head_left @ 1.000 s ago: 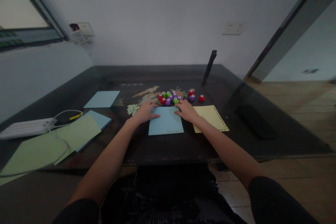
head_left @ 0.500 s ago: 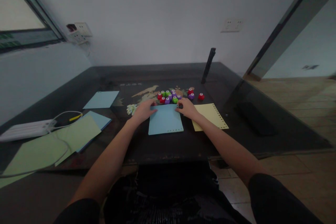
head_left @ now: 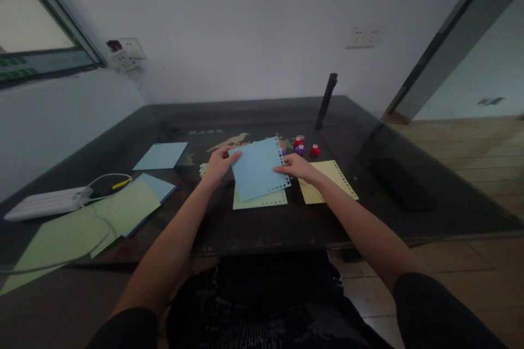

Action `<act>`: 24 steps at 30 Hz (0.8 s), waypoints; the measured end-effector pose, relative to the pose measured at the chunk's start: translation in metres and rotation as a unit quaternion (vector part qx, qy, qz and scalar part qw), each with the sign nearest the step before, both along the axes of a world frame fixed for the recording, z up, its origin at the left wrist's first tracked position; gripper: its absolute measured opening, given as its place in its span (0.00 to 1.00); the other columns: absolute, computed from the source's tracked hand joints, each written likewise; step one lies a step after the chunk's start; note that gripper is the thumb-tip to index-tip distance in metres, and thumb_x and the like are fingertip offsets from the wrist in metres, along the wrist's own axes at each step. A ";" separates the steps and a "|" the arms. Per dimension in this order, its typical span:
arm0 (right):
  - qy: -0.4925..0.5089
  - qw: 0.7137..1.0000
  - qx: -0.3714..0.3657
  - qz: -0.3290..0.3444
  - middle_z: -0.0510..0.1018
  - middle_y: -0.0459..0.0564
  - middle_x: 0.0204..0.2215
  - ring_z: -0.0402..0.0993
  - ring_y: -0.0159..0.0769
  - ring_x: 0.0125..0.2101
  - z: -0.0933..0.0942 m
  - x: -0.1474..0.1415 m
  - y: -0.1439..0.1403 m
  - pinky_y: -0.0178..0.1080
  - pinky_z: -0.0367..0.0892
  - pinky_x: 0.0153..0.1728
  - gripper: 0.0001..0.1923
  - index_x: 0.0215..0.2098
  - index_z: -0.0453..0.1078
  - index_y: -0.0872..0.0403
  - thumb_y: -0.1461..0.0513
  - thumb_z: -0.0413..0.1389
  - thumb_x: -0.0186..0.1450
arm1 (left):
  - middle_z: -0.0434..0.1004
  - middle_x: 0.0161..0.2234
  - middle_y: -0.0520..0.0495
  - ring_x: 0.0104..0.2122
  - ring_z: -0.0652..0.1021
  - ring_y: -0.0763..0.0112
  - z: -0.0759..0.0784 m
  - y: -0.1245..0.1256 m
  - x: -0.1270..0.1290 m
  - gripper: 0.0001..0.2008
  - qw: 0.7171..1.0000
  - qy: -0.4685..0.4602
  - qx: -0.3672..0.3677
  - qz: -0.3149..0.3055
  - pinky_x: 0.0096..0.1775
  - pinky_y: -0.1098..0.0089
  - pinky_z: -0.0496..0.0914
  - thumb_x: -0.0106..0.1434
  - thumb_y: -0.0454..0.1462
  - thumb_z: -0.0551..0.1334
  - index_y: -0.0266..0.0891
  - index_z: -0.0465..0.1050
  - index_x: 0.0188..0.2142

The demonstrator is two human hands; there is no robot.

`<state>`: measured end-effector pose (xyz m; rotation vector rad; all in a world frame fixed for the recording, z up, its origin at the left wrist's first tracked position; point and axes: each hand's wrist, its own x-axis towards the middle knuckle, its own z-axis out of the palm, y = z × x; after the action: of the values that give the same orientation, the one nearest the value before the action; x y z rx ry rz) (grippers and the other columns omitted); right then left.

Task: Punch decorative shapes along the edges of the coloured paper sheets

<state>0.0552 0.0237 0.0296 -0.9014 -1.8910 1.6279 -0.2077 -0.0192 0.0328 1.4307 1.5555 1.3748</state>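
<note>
A blue sheet of loose-leaf paper (head_left: 257,169) is raised and tilted between both hands, its row of punched holes along the right side. My left hand (head_left: 221,164) pinches its left edge, thumb on top. On the right edge, by the holes, my right hand (head_left: 298,168) grips it the same way. Beneath it a pale green punched sheet (head_left: 262,202) lies flat on the dark table (head_left: 254,234). The blue sheet hides most of a cluster of small toys behind it; red beads with eyes (head_left: 315,150) and a purple one (head_left: 299,150) show at its right.
A yellow punched sheet (head_left: 327,180) lies partly under my right forearm. At left are another blue sheet (head_left: 161,156), green sheets (head_left: 82,223), a white power strip (head_left: 47,203) and a cable. A black upright stick (head_left: 326,101) stands at the back; a dark flat object (head_left: 403,184) lies right.
Both hands have lifted the blue sheet off the table and turned it, so its holes moved from the bottom to the right. The pale green sheet beneath has come into view.
</note>
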 end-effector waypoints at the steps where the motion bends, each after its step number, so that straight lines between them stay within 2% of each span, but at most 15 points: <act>1: 0.011 1.000 0.005 -0.022 0.80 0.52 0.30 0.75 0.37 0.29 0.000 0.000 0.001 0.43 0.71 0.35 0.12 0.32 0.74 0.55 0.57 0.64 0.53 | 0.75 0.29 0.48 0.27 0.73 0.70 0.001 -0.001 0.002 0.22 1.000 -0.015 0.001 -0.013 0.29 0.72 0.65 0.51 0.49 0.64 0.35 0.72 0.38; 4: 0.046 0.996 0.013 -0.079 0.80 0.52 0.31 0.76 0.38 0.30 0.001 0.000 0.005 0.45 0.72 0.38 0.13 0.32 0.74 0.56 0.57 0.65 0.52 | 0.76 0.30 0.46 0.28 0.74 0.69 0.001 -0.005 0.007 0.23 0.997 -0.027 -0.015 -0.066 0.29 0.71 0.66 0.52 0.51 0.63 0.35 0.73 0.38; 10: 0.109 0.982 0.032 -0.152 0.81 0.52 0.33 0.76 0.38 0.32 0.005 0.001 0.007 0.46 0.72 0.40 0.16 0.33 0.75 0.55 0.55 0.66 0.50 | 0.79 0.29 0.44 0.28 0.76 0.66 -0.001 -0.010 0.017 0.22 0.988 0.023 -0.055 -0.143 0.31 0.68 0.70 0.51 0.52 0.65 0.33 0.76 0.32; 13: 0.125 0.979 0.029 -0.156 0.81 0.52 0.34 0.77 0.38 0.33 0.006 0.001 0.005 0.45 0.72 0.41 0.16 0.34 0.75 0.55 0.55 0.66 0.50 | 0.79 0.25 0.45 0.26 0.76 0.67 -0.003 -0.009 0.018 0.21 0.987 0.056 -0.056 -0.142 0.28 0.69 0.69 0.52 0.52 0.64 0.33 0.75 0.31; 16: 0.098 0.985 0.035 -0.137 0.81 0.52 0.33 0.76 0.37 0.32 0.007 0.002 0.004 0.44 0.72 0.40 0.14 0.33 0.75 0.55 0.56 0.65 0.51 | 0.77 0.22 0.47 0.23 0.74 0.70 -0.005 -0.006 0.016 0.19 0.987 0.078 -0.044 -0.131 0.26 0.72 0.66 0.55 0.50 0.62 0.34 0.75 0.29; 20: 0.053 0.990 0.047 -0.121 0.81 0.52 0.31 0.76 0.36 0.31 0.009 0.002 0.002 0.42 0.71 0.38 0.11 0.30 0.75 0.56 0.57 0.65 0.51 | 0.77 0.22 0.47 0.22 0.74 0.72 -0.006 -0.006 0.016 0.18 0.989 0.071 -0.022 -0.124 0.25 0.73 0.64 0.56 0.48 0.61 0.34 0.75 0.30; 24: 0.052 0.991 0.052 -0.115 0.81 0.51 0.30 0.75 0.35 0.29 0.011 0.002 0.000 0.42 0.71 0.37 0.10 0.29 0.75 0.56 0.58 0.65 0.51 | 0.77 0.22 0.48 0.22 0.75 0.71 -0.002 -0.009 0.019 0.18 0.991 0.058 -0.020 -0.119 0.25 0.73 0.64 0.56 0.48 0.62 0.33 0.75 0.33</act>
<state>0.0574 0.0240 0.0402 -0.9346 -1.7154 1.3996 -0.1887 -0.0282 0.0311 1.6375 1.4200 1.1329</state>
